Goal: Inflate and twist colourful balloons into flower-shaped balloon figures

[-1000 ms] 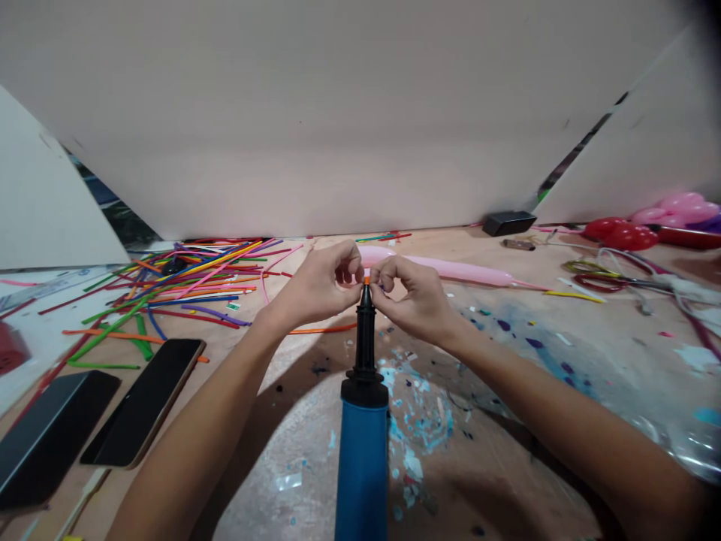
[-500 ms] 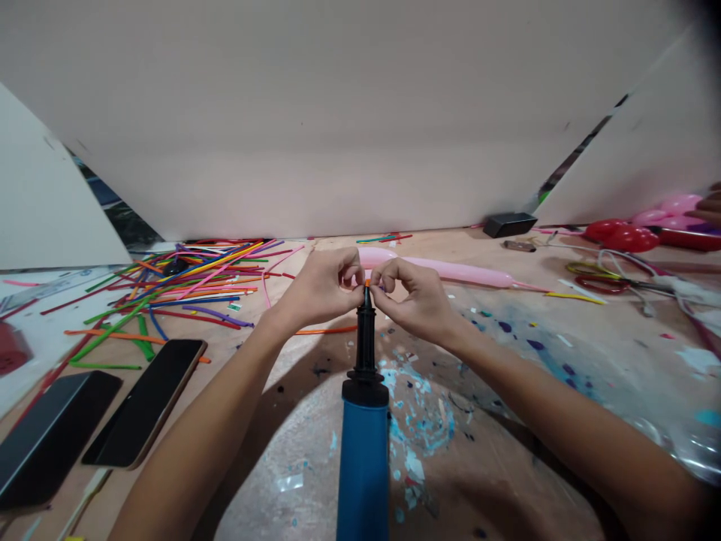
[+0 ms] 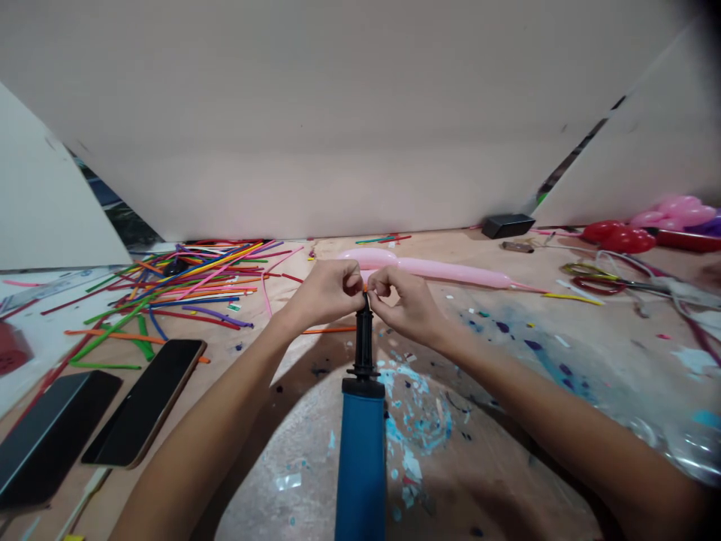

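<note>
head | left hand (image 3: 324,291), right hand (image 3: 406,304) pinch pump nozzle (image 3: 363,330)

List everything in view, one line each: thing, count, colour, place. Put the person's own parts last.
balloon pump: one, blue body with black nozzle, centre foreground, nozzle tip between the two hands
orange balloon: one, uninflated, trailing on the table from the nozzle tip
table: one, tan, speckled with paint and scraps
uninflated balloons: a many-coloured heap, too many to count, left of the hands
long pink balloon: one, inflated, behind the hands
phones: two, dark, lower left
black block: one, back right by the white boards
red and pink balloons: several, inflated, far right
scissors: one pair, right
left hand: fingers pinched at the nozzle tip
right hand: fingers pinched at the nozzle tip
</note>
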A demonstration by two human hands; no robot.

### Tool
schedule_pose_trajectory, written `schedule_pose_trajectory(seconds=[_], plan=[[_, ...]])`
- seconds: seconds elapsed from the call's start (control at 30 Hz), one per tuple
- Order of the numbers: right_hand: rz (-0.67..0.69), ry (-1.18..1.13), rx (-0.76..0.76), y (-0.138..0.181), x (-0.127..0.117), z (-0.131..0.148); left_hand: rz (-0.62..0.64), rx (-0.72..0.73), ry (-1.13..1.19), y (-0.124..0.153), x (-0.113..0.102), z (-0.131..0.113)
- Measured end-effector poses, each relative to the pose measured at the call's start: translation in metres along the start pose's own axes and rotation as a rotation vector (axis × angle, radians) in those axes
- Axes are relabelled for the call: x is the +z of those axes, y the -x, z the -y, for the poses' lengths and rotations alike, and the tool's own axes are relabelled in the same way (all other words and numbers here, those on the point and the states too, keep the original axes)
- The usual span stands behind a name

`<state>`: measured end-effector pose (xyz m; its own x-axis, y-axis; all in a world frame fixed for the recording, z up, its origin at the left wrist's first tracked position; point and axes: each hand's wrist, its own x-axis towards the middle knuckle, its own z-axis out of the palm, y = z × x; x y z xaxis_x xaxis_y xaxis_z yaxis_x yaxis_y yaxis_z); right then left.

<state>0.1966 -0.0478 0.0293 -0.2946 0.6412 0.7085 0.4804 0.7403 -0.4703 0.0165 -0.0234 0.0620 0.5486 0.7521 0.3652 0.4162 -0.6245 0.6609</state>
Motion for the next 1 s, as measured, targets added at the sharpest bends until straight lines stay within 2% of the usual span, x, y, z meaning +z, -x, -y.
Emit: schedule_pose_trajectory(seconds=[0.23, 0.43, 0.53, 0.63, 0.7, 0.8, 0.87, 0.93, 1.0], plan=[[0.149, -0.061, 0.138, 0.013, 0.012, -0.021, 0.014, -0.039, -0.021, 0.000, 0.019, 0.026], [0.168, -0.170, 0.226, 0.015, 0.018, -0.020, 0.057, -0.163, 0.172, 0.007, 0.019, 0.033], [0.168, -0.195, 0.222, 0.011, 0.013, -0.012, 0.052, -0.170, 0.297, 0.011, 0.015, 0.029], [0.140, -0.204, 0.204, 0.008, 0.007, -0.005, 0.010, -0.233, 0.520, 0.013, 0.017, 0.025], [0.115, -0.196, 0.199, 0.008, 0.005, -0.002, 0.019, -0.370, 0.727, 0.015, 0.023, 0.021], [0.087, -0.172, 0.198, 0.009, 0.004, 0.002, 0.135, -0.681, 1.057, 0.021, 0.038, 0.006], [0.072, -0.156, 0.204, 0.009, 0.002, 0.005, 0.146, -0.807, 1.180, 0.024, 0.050, -0.008], [0.071, -0.174, 0.225, 0.007, -0.003, 0.008, 0.020, -0.780, 1.216, 0.026, 0.060, -0.020], [0.079, -0.264, 0.255, 0.002, -0.010, 0.010, -0.059, -0.673, 1.261, 0.028, 0.065, -0.028]])
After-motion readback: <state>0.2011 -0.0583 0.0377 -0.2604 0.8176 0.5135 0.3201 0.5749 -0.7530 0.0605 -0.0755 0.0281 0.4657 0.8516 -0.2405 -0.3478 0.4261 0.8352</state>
